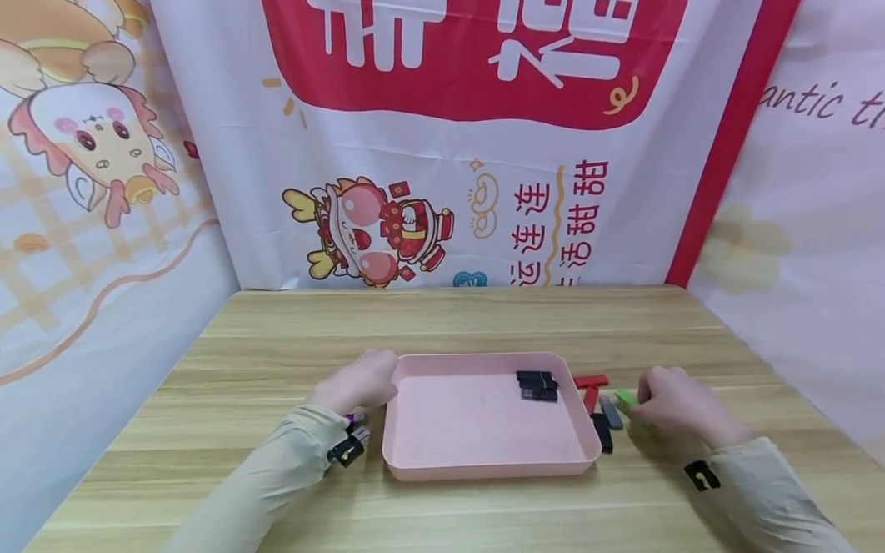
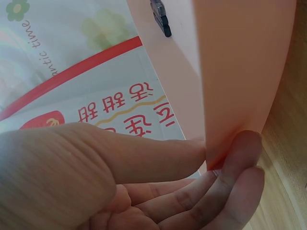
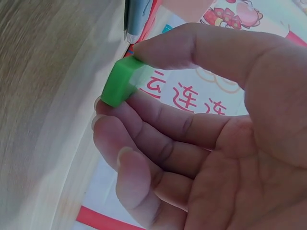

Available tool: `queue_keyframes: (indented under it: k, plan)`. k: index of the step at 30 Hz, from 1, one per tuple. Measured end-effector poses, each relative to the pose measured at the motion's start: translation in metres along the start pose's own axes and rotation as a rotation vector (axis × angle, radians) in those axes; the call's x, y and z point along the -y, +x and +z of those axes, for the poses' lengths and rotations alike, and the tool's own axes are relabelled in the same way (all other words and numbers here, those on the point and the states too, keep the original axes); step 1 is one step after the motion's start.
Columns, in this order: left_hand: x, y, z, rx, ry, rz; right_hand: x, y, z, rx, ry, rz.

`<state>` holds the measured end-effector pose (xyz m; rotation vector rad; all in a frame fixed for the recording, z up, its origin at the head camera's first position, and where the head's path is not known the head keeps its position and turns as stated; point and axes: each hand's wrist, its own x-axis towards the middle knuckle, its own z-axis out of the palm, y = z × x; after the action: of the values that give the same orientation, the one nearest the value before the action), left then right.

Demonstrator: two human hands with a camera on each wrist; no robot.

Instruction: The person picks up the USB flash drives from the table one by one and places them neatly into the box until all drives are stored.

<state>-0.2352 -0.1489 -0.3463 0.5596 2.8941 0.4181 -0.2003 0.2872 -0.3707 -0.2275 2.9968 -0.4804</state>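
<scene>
Taking the tray's middle as the clock's centre, with twelve away from the person: at nine o'clock a small purple thing point(image 1: 355, 417) peeps out beside the left cuff point(image 1: 311, 429) (mostly covered, so what it is I cannot tell). At ten o'clock the left hand point(image 1: 361, 379) grips the wall of the pink tray point(image 1: 450, 426), probably to keep it from sliding on the wooden table point(image 1: 426, 528). Its thumb lies against the inner face and the curled fingers against the outer, closed with only the wall's thickness between them.

Inside the tray, at two o'clock, dark sticks point(image 1: 536, 383) lie side by side, seemingly grouped by colour. Just outside the right wall, between two and four o'clock, are two red sticks point(image 1: 591, 381), a grey stick point(image 1: 611, 413) and a black stick point(image 1: 602, 433), perhaps kept close for a short reach.

At three o'clock, beyond these, the right hand point(image 1: 678, 402) pinches a green stick point(image 3: 117, 81) near one end, thumb against fingertips, parted only by its width; the outer fingers curl loosely, holding nothing, apparently leaving the fine grip to the others.
</scene>
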Motion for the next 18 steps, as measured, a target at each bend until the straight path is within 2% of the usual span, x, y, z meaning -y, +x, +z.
queue_keyframes:
  k: [12, 18]
  plan:
    - [-0.0015, -0.0026, 0.0, 0.002, -0.016, -0.015, 0.0003, -0.0001, 0.0002, -0.055, 0.01, -0.002]
    - [-0.0002, -0.0018, 0.0009, 0.016, -0.034, -0.034, -0.0004, 0.0008, 0.0002, -0.108, 0.003, -0.038]
